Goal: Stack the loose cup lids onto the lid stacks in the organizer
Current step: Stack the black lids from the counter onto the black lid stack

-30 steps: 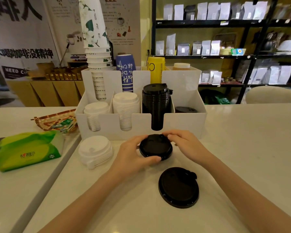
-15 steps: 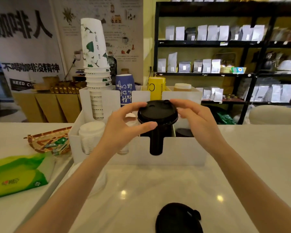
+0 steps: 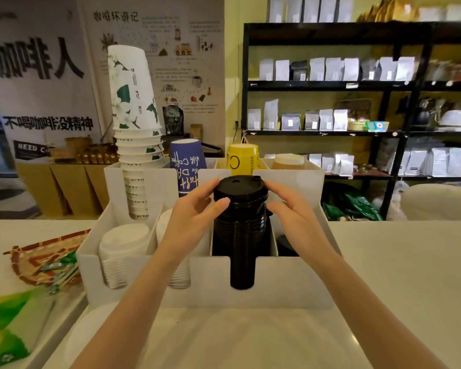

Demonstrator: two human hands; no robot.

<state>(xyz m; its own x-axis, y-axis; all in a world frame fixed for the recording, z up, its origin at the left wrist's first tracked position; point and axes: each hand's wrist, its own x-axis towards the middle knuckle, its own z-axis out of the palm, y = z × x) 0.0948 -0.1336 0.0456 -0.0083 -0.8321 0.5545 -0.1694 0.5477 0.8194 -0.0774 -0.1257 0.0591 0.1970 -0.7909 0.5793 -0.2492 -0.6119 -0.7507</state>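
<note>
A small black lid sits at the top of the tall black lid stack in the white organizer. My left hand holds the lid's left rim with thumb and fingers. My right hand touches its right rim. Two white lid stacks stand in the organizer's left compartments; the second is mostly hidden behind my left wrist. A low dark lid lies in the rightmost compartment. A blurred white lid pile rests on the counter at lower left.
Tall stacked paper cups, a blue cup and a yellow cup stand in the organizer's rear slots. A woven tray and a green tissue pack lie left. Black shelves with bags fill the background.
Both hands lifted the small black lid from the counter and lowered it onto the black stack. The view tilted up, so the large loose black lid has left the frame.
</note>
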